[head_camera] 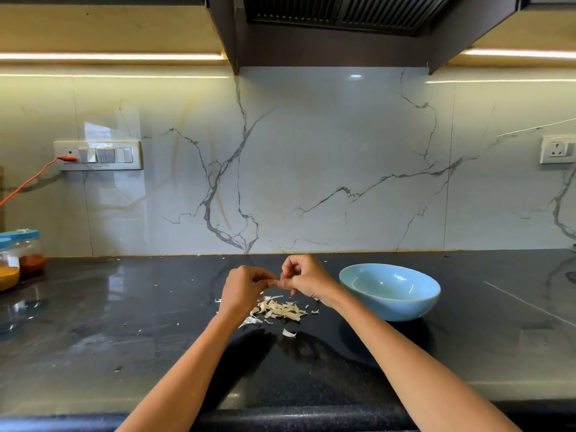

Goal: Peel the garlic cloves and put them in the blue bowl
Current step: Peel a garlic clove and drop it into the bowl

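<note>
a person's two bare forearms reach in from the near edge of a dark, glossy stone counter (124,353), meeting above its middle. just past the wrists, a heap of pale garlic skins (280,310) lies on the counter beneath the hands, with one loose curl of skin (289,333) a little nearer the camera and small white flecks scattered to the left. above the heap, the left hand (244,288) and the right hand (304,277) come together fingertip to fingertip, both with fingers curled, pinching a garlic clove (278,282) between them; the clove is almost wholly hidden by the fingers, so only a sliver shows and how much skin it bears cannot be told. just to the right of the right wrist, the blue bowl (389,307) sits upright on the counter, close to the hands but not touching them; its visible inside shows only a few tiny pale specks, and whether any are peeled cloves cannot be told. at the far left edge of the counter stand clear spice jars (23,260) with blue lids, holding red and yellow powder. behind everything rises a white marble backsplash (311,166) with grey veins, carrying a switch panel (98,155) on the left with an orange cable (28,185) plugged in, and a wall socket (558,149) on the right. a dark range hood (336,29) hangs overhead, flanked by lit strips under the cabinets.
</note>
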